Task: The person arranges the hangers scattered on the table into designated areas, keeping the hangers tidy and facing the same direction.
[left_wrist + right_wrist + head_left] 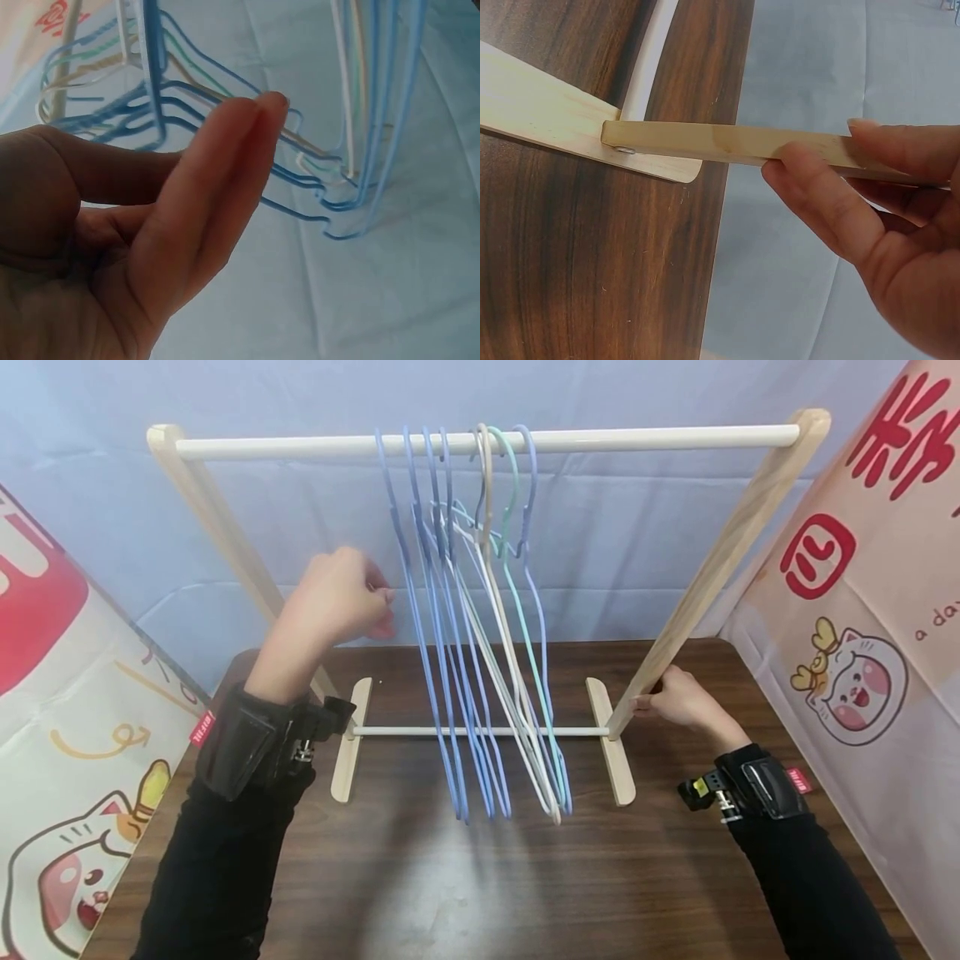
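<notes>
A wooden garment rack (600, 439) stands on the table. From its white top bar hang several hangers: blue hangers (411, 568) on the left, then white, beige, green and blue ones (517, 568) bunched to the right. My left hand (333, 597) is just left of the outermost blue hanger, apart from it; the left wrist view shows its fingers (217, 165) extended together, the thumb tip hidden behind them, nothing seen in the hand. On the right, my right hand (682, 702) grips the rack's right wooden post (727, 142) low down, thumb on one side and fingers on the other.
The rack's wooden feet (611, 752) rest on the dark brown table (450, 877), joined by a thin white lower bar (405, 732). A pale blue cloth (285, 510) hangs behind. Printed panels (847, 635) with cartoon cats stand at both sides.
</notes>
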Demonstrator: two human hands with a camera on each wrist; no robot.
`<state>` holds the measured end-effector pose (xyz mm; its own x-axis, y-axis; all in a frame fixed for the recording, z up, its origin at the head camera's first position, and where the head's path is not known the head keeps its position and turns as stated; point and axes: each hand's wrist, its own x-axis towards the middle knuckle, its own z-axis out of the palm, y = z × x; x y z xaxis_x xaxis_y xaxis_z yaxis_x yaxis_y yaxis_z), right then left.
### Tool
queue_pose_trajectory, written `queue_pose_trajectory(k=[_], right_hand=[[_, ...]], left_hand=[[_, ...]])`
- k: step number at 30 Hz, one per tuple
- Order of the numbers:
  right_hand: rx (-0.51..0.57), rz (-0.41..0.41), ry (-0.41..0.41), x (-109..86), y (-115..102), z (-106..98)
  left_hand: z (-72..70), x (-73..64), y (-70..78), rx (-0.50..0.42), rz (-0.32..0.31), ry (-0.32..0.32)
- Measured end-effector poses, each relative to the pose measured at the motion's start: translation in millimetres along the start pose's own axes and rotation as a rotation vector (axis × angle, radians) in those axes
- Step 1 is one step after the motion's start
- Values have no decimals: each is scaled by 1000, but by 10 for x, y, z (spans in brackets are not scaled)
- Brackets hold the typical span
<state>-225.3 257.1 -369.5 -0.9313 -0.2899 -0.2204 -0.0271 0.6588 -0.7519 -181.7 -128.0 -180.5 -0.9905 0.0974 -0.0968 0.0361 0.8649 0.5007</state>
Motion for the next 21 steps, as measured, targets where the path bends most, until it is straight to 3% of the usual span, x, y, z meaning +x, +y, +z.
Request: queue_pose_trajectory(k=[9,21], right_hand=[[10,7,-1,11,-4,-2],[11,1,24,-2,41,30]], left_hand=[[121,10,-217,-36,1,-30],[393,5,-613,13,59,-70]])
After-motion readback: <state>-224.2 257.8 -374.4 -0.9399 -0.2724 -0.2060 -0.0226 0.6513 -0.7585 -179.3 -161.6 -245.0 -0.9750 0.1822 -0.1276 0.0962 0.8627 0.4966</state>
